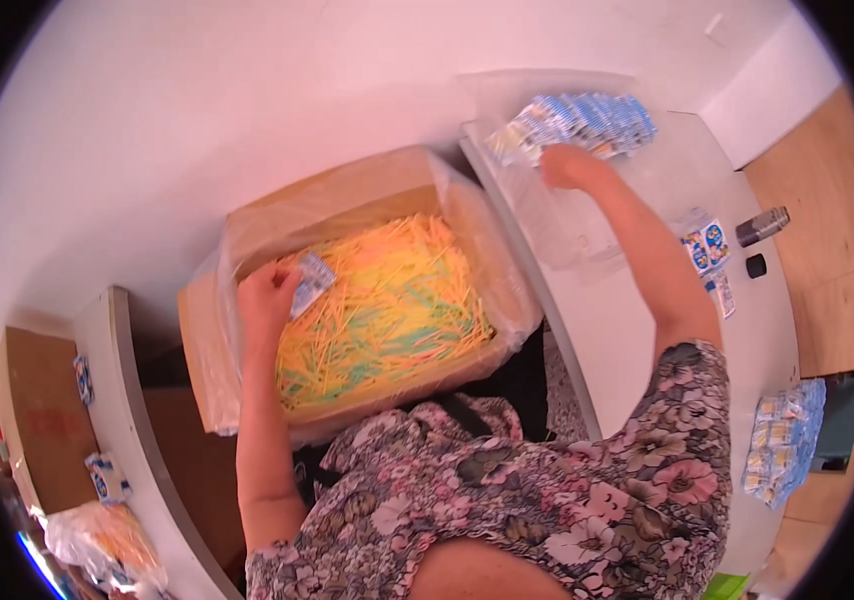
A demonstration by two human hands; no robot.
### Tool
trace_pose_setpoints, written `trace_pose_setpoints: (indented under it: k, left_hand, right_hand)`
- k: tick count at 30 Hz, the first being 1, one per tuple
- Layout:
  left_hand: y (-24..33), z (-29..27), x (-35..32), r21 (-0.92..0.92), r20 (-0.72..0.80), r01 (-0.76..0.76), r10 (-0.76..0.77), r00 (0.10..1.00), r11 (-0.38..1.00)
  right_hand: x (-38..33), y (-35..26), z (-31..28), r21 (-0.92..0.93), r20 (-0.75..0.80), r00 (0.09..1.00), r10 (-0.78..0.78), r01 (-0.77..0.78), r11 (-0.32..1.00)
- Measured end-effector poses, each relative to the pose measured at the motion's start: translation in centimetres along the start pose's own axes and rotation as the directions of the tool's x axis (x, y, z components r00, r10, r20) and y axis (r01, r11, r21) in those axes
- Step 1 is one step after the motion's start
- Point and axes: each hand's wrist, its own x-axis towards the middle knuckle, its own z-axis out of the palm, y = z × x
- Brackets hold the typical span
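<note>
My left hand (269,293) is over the left side of a cardboard box (199,350) lined with clear plastic. Its fingers pinch a small blue-and-white packet (315,280). Under it, the box holds a heap of thin yellow, orange and green sticks (397,310). To the right, my right arm stretches across a pale table (602,330). My right hand (565,167) is closed at the near edge of an overlapping row of blue-and-white packets (592,118); whatever its fingers hold is hidden. Clear plastic sheeting (552,215) lies under and beside that row.
A dark bottle (762,226), a black cap (756,266) and several printed packets (705,248) lie on the right table. Bundled packets (785,440) sit at its near right edge. Leftward, another table (132,400) bears a brown carton (50,410) and a plastic bag (107,545).
</note>
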Motion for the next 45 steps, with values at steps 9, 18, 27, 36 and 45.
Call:
trace_pose_setpoints:
  k: [9,18,27,36,45]
  left_hand:
    - [-2.6,-0.3,-2.3,-0.018,0.024,0.124,-0.124,0.992,0.992]
    - [-2.7,1.0,-0.4,0.240,0.090,-0.095,0.075,0.993,0.966]
    - [-4.9,3.3,0.7,0.492,0.128,-0.012,-0.058,0.990,0.871]
    - [-6.9,3.6,1.2,0.384,0.076,0.024,-0.058,0.995,0.923]
    - [-6.5,3.1,0.9,0.293,-0.070,0.015,0.006,0.998,0.956]
  right_hand:
    - [0.3,0.2,1.1,0.116,-0.218,0.975,0.034,-0.009,0.993]
    - [0.9,3.5,2.3,0.096,-0.192,0.981,-0.001,0.020,0.995]
    - [-13.7,-4.4,-8.5,0.499,-0.702,0.700,0.133,0.351,0.792]
    - [-15.7,-20.0,-4.4,0.381,-0.822,0.552,-0.141,0.717,0.584]
    - [-8.4,-27.2,-0.3,0.442,-0.650,0.692,-0.312,0.680,0.585]
